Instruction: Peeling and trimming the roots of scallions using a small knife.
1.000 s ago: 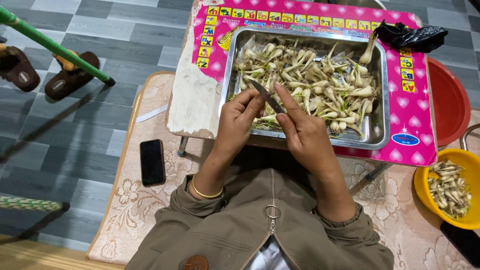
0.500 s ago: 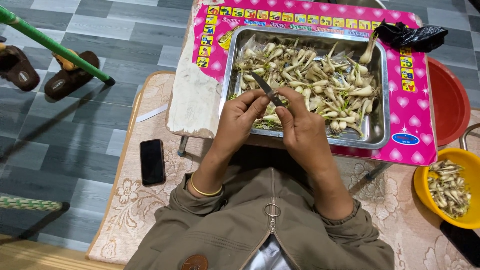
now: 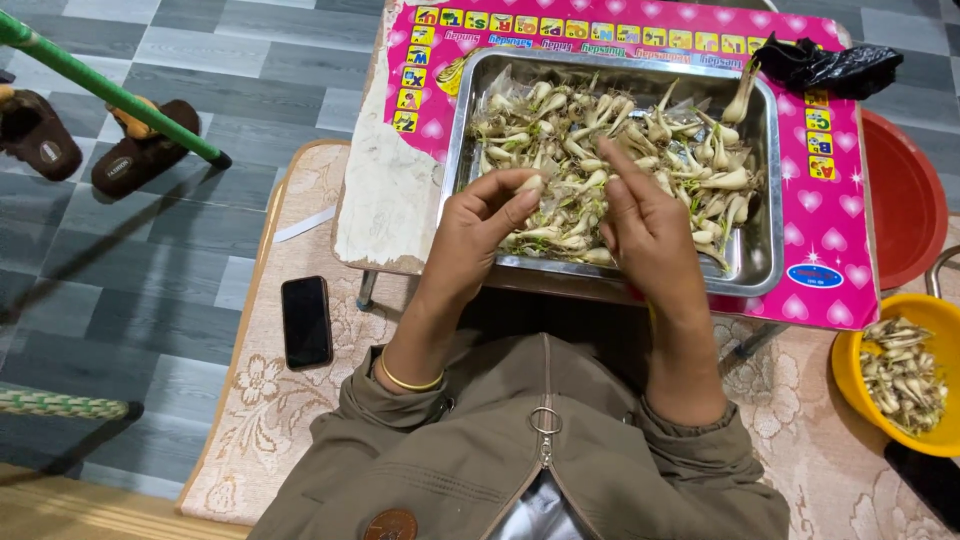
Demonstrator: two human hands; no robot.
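Our left hand [image 3: 487, 222] pinches small white bulb [image 3: 530, 184] over steel tray [image 3: 762, 262] of bulbs; right hand [image 3: 648, 225] loosely curled, grip unclear.

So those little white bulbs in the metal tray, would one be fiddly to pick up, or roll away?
Probably light: the left hand pinches one small bulb with fingertips alone. Each bulb in the metal tray has a rounded end and a thin tapering stalk, so it would likely roll in a curve, not straight. The loose papery skins may make the grip a little slippery.
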